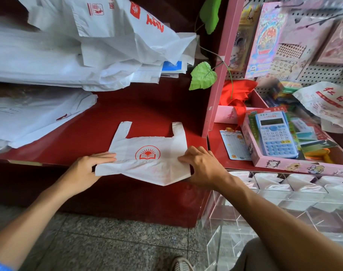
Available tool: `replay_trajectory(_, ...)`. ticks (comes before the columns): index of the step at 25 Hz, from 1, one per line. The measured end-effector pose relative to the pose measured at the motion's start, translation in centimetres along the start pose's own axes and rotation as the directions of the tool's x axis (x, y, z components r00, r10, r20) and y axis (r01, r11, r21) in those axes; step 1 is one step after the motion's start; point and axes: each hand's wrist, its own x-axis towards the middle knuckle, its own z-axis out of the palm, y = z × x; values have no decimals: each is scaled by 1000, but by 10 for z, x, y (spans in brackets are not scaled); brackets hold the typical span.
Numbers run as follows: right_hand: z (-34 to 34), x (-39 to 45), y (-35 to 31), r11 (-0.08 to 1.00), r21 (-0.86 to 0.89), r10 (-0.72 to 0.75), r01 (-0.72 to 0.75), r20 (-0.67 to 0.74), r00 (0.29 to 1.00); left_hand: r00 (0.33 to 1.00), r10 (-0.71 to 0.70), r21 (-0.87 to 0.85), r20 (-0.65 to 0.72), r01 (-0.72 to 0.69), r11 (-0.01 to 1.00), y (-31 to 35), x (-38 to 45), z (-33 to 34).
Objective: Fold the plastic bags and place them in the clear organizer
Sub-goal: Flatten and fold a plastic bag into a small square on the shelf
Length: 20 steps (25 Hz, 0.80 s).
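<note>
White plastic bag (pixel 147 159), red book-and-sun logo: pinched at its left edge by the left hand (pixel 86 169), at its right edge by the right hand (pixel 202 167); laid flat on the red shelf (pixel 143 108), lower part folded up. Clear organizer (pixel 284 202) located at lower right, beside the shelf.

A white plastic bag (pixel 147 159) (red book-and-sun logo) lies on the red shelf (pixel 147 106), its bottom folded up. Left hand (pixel 86 169) and right hand (pixel 202 167) pinch its sides; handles point away from the fingers.
</note>
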Motion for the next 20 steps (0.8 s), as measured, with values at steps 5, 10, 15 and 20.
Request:
replay_trajectory(5, 8, 5, 3, 998, 68, -6, 7, -14, 1000, 991, -91, -97, -97, 82, 992, 5, -4, -5)
replay_trajectory(10, 7, 13, 8, 865, 468, 253, -184, -87, 964, 982, -134, -112, -130, 120, 986, 27, -4, -10)
replay_trajectory(15, 3, 23, 4, 754, 541, 438, -374, 10, 899, 938, -282, -125, -200, 261, 957, 19, 3, -8)
replay_trajectory(20, 1, 29, 1, 661, 592, 533, -461, 63, 844, 912, -372, -182, -172, 341, 922, 18, 7, -3)
